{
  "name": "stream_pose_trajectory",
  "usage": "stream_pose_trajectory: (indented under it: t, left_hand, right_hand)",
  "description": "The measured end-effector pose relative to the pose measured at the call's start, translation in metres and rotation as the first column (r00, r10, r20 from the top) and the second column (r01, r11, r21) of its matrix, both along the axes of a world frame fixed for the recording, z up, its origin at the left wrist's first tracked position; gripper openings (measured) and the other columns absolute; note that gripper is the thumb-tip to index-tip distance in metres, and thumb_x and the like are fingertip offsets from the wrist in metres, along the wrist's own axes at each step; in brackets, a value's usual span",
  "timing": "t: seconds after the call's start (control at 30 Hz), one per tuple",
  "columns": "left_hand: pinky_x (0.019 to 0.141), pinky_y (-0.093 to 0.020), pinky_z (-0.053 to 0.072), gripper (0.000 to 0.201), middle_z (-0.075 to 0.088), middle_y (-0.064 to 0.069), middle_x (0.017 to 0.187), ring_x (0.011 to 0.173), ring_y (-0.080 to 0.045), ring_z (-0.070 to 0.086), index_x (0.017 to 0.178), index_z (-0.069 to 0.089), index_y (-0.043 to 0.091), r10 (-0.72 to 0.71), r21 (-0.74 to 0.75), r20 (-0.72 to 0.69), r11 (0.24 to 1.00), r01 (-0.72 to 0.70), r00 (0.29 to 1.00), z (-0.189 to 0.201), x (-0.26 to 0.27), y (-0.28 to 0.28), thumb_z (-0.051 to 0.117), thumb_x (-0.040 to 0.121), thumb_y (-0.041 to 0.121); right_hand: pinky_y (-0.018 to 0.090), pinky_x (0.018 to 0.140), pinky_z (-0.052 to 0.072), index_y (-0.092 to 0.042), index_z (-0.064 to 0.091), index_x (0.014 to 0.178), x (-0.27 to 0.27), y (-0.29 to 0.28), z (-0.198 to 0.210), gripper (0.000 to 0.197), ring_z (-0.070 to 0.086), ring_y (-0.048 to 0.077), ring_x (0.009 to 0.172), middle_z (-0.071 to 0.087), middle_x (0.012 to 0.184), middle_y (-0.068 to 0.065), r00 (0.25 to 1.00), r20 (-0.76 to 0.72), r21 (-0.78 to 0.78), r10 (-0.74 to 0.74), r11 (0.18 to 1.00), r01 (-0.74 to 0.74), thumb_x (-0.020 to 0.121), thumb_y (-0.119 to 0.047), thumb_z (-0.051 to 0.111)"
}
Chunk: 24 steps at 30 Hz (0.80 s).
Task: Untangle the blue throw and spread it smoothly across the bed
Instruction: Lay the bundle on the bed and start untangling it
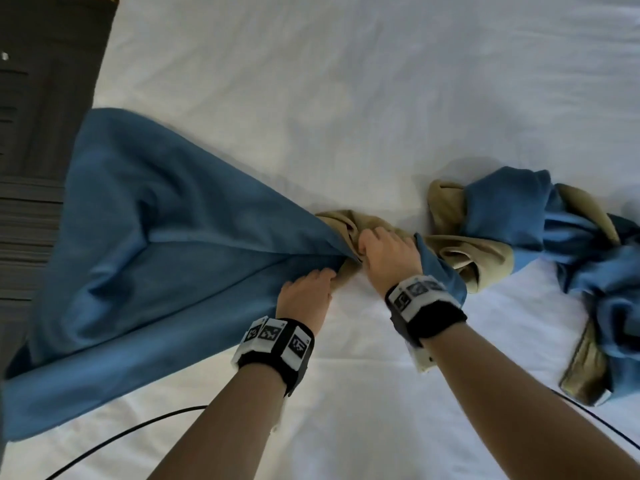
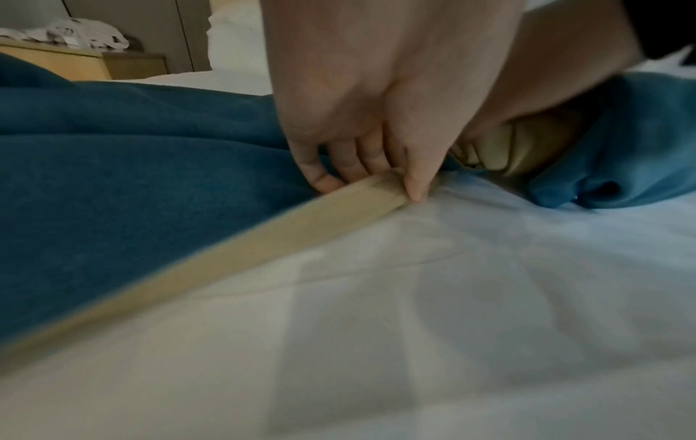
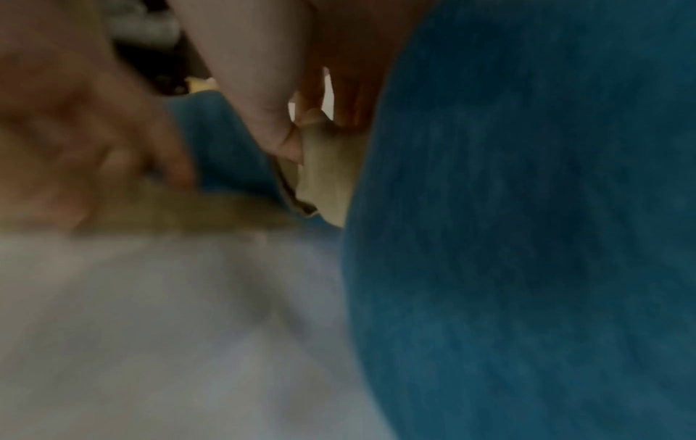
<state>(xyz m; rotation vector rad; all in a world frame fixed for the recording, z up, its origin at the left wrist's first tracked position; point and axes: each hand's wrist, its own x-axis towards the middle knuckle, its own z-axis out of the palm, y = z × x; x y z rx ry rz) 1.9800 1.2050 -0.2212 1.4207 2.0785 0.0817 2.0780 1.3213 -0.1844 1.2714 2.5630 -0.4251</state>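
The left hand [image 2: 361, 125] pinches the tan edge band [image 2: 233, 238] of the blue throw [image 1: 156, 237] at the knot, and the right hand [image 1: 388, 254] has its fingers curled into the twisted tan-and-blue bunch just beside it. The task looks about half done: the throw's left part lies opened toward the left edge of the bed [image 1: 346, 81], while the right part is still a tangled rope toward the right edge. The right-wrist view is blurred and the right fingertips are buried in cloth.
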Motion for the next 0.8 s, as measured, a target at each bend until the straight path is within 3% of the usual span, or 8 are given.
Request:
stream_pose_trajectory:
  t: [0.17, 0.3, 0.43, 0.5, 0.57, 0.67, 0.73, 0.8]
  left_hand:
    - [0.070, -0.033, 0.043, 0.021, 0.057, -0.003, 0.109, 0.093, -0.026, 0.058, 0.103, 0.051, 0.022, -0.297, -0.089, 0.101, 0.948, 0.306, 0.950, 0.010, 0.002, -0.023, 0.042, 0.091, 0.008]
    - [0.077, -0.035, 0.046, 0.016, 0.060, 0.001, 0.112, 0.099, -0.023, 0.059, 0.105, 0.052, 0.026, -0.340, -0.180, 0.144, 0.915, 0.362, 0.929, 0.013, -0.005, -0.024, 0.048, 0.090, 0.021]
    - [0.079, -0.028, 0.043, 0.047, 0.060, 0.006, 0.112, 0.102, -0.018, 0.059, 0.120, 0.049, 0.026, 0.046, -0.222, 0.363, 0.974, 0.039, 0.931, 0.018, 0.003, 0.000, 0.059, 0.080, 0.050]
    - [0.077, -0.028, 0.041, 0.044, 0.061, 0.008, 0.098, 0.092, -0.015, 0.059, 0.110, 0.054, 0.024, 0.291, -0.257, 0.537, 0.951, -0.175, 0.792, 0.021, 0.017, 0.015, 0.062, 0.077, 0.052]
    - [0.067, -0.032, 0.040, 0.034, 0.056, 0.000, 0.068, 0.068, -0.019, 0.053, 0.079, 0.053, 0.014, 0.434, -0.262, 0.637, 0.899, -0.351, 0.637, 0.024, 0.031, 0.027, 0.066, 0.077, 0.046]
    - [0.068, -0.041, 0.044, 0.039, 0.058, -0.029, 0.081, 0.082, -0.041, 0.056, 0.075, 0.054, -0.002, 0.523, -0.235, 0.611, 0.837, -0.495, 0.595, 0.021, 0.041, 0.043, 0.064, 0.084, 0.035]
    - [0.072, -0.034, 0.042, 0.031, 0.060, -0.021, 0.082, 0.087, -0.037, 0.058, 0.082, 0.057, 0.003, 0.542, -0.217, 0.620, 0.813, -0.540, 0.567, 0.020, 0.043, 0.051, 0.062, 0.086, 0.033]
    - [0.073, -0.030, 0.041, 0.028, 0.060, -0.004, 0.082, 0.083, -0.025, 0.057, 0.088, 0.056, 0.006, 0.516, -0.172, 0.643, 0.818, -0.549, 0.566, 0.022, 0.043, 0.055, 0.063, 0.085, 0.034]
  right_hand:
    - [0.034, 0.070, 0.044, -0.013, 0.059, 0.084, 0.008, 0.091, 0.043, 0.025, 0.060, 0.035, 0.086, 0.064, 0.099, 0.019, 0.934, -0.127, 0.003, -0.334, 0.942, 0.337, 0.085, 0.003, 0.039]
    - [0.028, 0.071, 0.039, -0.020, 0.057, 0.079, 0.008, 0.127, 0.078, 0.031, 0.058, 0.031, 0.087, 0.064, 0.106, 0.013, 0.978, -0.020, -0.051, -0.208, 0.977, 0.207, 0.085, 0.004, 0.038]
    - [0.031, 0.087, 0.043, -0.017, 0.061, 0.096, 0.022, 0.079, 0.065, 0.025, 0.058, 0.029, 0.105, 0.061, 0.118, 0.011, 0.990, 0.137, -0.327, 0.015, 0.944, 0.031, 0.091, -0.008, 0.038]
    - [0.032, 0.086, 0.043, -0.015, 0.058, 0.101, 0.036, 0.049, 0.054, 0.024, 0.059, 0.029, 0.104, 0.061, 0.118, 0.012, 0.984, 0.175, -0.411, 0.013, 0.910, 0.061, 0.094, -0.022, 0.036]
    - [0.033, 0.080, 0.043, -0.021, 0.052, 0.096, 0.052, 0.022, 0.042, 0.026, 0.058, 0.028, 0.101, 0.061, 0.112, 0.008, 0.992, 0.120, -0.401, -0.045, 0.912, 0.090, 0.089, -0.042, 0.038]
    - [0.047, 0.091, 0.043, -0.024, 0.031, 0.134, 0.070, -0.010, 0.030, 0.080, 0.046, 0.027, 0.115, 0.047, 0.129, 0.001, 0.980, 0.193, -0.217, 0.045, 0.976, -0.002, 0.071, -0.066, 0.056]
    - [0.051, 0.097, 0.038, -0.018, 0.013, 0.145, 0.080, -0.022, 0.020, 0.100, 0.039, 0.027, 0.120, 0.037, 0.136, 0.005, 0.944, 0.307, -0.115, 0.119, 0.990, -0.087, 0.070, -0.054, 0.068]
    - [0.044, 0.091, 0.042, -0.014, 0.025, 0.141, 0.085, -0.015, 0.013, 0.078, 0.044, 0.027, 0.117, 0.042, 0.131, 0.008, 0.960, 0.264, -0.012, 0.096, 0.995, -0.097, 0.078, -0.032, 0.068]
